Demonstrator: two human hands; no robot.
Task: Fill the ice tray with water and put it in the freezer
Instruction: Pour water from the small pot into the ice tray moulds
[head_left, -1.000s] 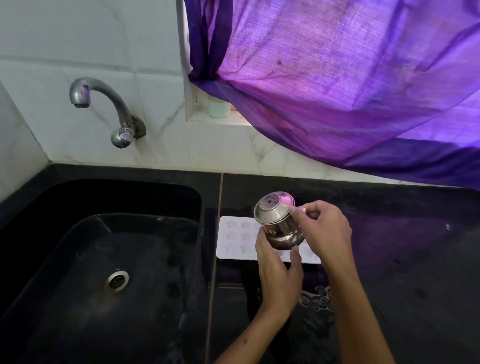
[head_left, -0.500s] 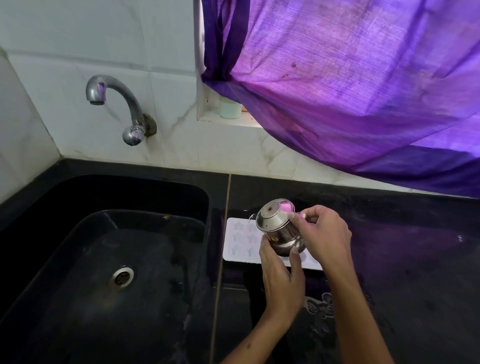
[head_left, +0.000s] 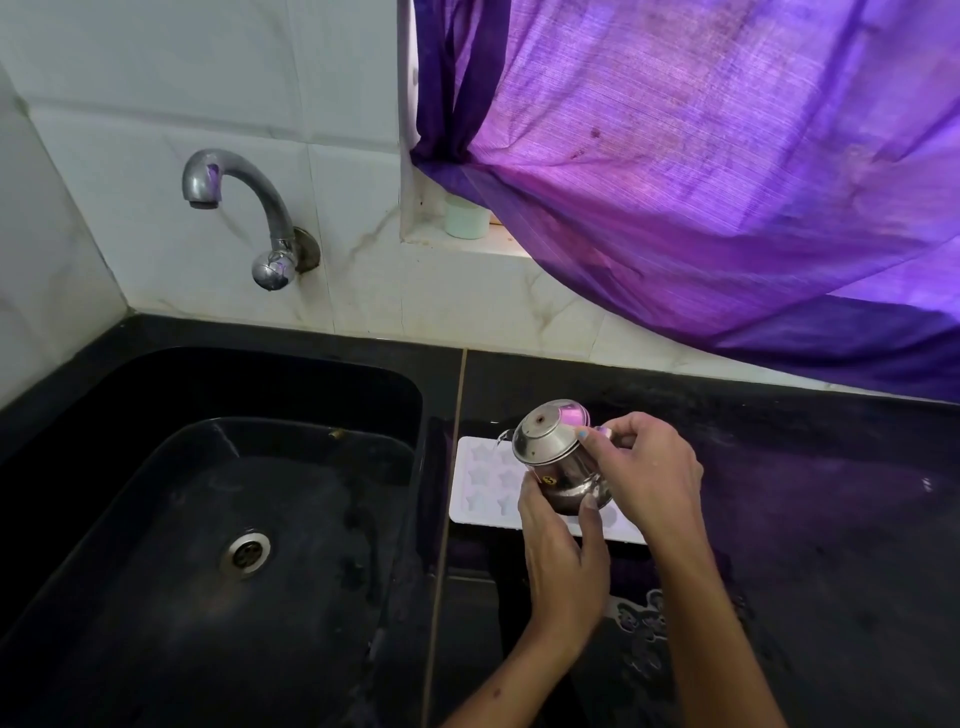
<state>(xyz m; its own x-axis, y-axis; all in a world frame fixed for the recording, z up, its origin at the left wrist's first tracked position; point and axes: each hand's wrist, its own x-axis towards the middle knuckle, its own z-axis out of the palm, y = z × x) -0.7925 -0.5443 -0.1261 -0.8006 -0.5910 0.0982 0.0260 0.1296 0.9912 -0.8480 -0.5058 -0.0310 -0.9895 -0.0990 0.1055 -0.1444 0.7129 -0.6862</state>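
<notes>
Left hand (head_left: 563, 558): cupped under and around the lower body of the steel pot (head_left: 558, 465), fingers wrapped against its near side.
Right hand (head_left: 647, 475): closed on the pot from the right, thumb pressed on the lid edge, remaining fingers curled round the handle side; the handle itself mostly hidden.
Steel pot: held between both hands, tilted to the left, small spout directed down-left over the tray; domed lid with a central hole facing the camera.
Ice tray (head_left: 485, 480): white, star-shaped cavities, flat on the desk (head_left: 810, 525) directly beneath and left of both hands; right portion covered by the hands and pot. Water level in the cavities: cannot tell.
Sink (head_left: 218, 519): black basin, well left of the left hand, metal drain at the bottom.
Tap (head_left: 244, 208): curved metal spout on the tiled wall, far above and left of the hands.
Curtain (head_left: 701, 171): purple cloth, hanging above and beyond the right hand.
Small pale container (head_left: 467, 217): on the window ledge, above the hands, partly behind the curtain.
</notes>
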